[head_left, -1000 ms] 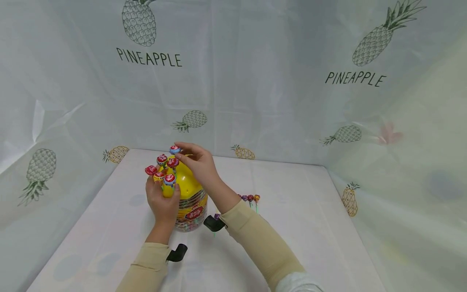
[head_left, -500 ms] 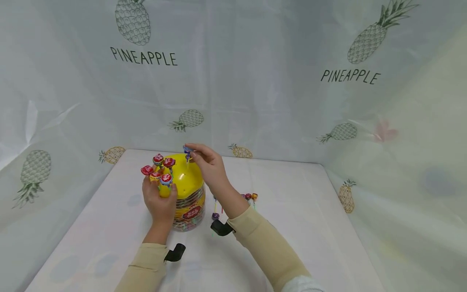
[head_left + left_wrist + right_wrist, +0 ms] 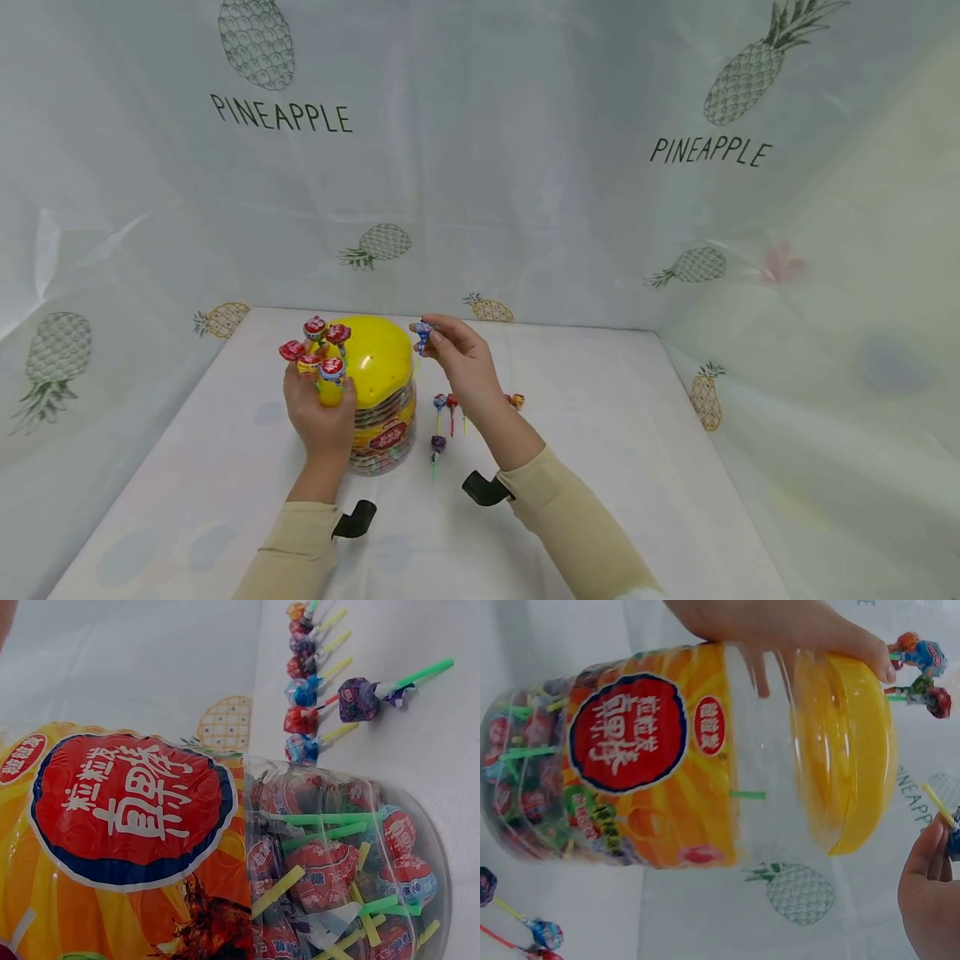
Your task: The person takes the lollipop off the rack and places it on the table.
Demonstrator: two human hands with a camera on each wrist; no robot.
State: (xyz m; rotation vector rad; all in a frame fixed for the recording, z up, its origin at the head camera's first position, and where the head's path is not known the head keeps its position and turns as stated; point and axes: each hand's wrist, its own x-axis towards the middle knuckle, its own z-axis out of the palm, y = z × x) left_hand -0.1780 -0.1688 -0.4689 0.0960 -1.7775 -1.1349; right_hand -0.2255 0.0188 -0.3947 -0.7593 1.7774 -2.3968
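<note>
Though clear of the jar [image 3: 388, 437], blue lollipop [image 3: 423, 331] between right hand's [image 3: 468, 367] fingertips [image 3: 437, 319].

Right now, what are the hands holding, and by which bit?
The right hand pinches a blue-wrapped lollipop by its wrapped head. The left hand grips the candy jar high on its side, up at the yellow lid.

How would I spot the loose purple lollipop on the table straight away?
On the white table stands a yellow-lidded jar. To its right in the head view lies a row of lollipops. The purple lollipop lies alone on the person's side of that row, green stick pointing towards the person.
</note>
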